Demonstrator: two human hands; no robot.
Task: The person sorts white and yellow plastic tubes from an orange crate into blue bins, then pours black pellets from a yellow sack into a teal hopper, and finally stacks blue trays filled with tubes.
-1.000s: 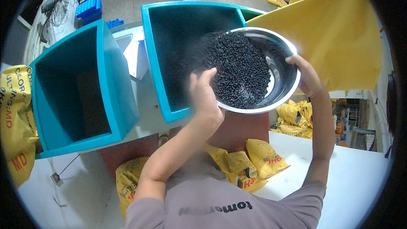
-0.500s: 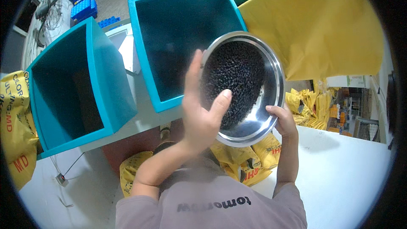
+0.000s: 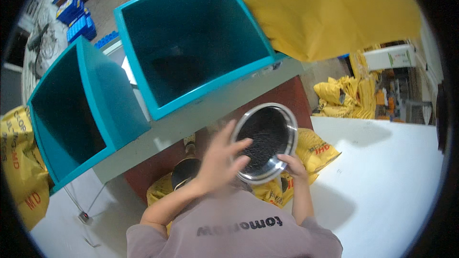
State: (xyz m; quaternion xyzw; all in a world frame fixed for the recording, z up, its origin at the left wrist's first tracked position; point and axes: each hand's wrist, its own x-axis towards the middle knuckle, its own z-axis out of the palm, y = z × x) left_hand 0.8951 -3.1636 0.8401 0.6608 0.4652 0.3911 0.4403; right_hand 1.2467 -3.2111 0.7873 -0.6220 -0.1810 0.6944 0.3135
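Note:
A round shiny steel bowl (image 3: 269, 170) is held in front of my body, with many small dark seed-like grains (image 3: 264, 149) in it. My right hand (image 3: 295, 168) grips its right rim, the thumb over the edge. On the other side my left hand (image 3: 217, 162) is open, its fingers spread and somewhat blurred, at the bowl's left edge. I cannot tell whether those fingers touch the bowl. Just beyond the bowl stands a large teal bin (image 3: 215, 87) with a dark inside.
A second teal bin (image 3: 114, 107) stands at the left beside a yellow printed bag (image 3: 19, 162). A big yellow sheet (image 3: 330, 14) hangs at the upper right. Yellow bags (image 3: 318, 150) lie below the bowl, next to a white surface (image 3: 382, 177). Blue crates (image 3: 81, 27) are far left.
The bowl has come down and nearer my body, away from the large teal bin, with my right hand still on its rim. My left hand has moved down with it.

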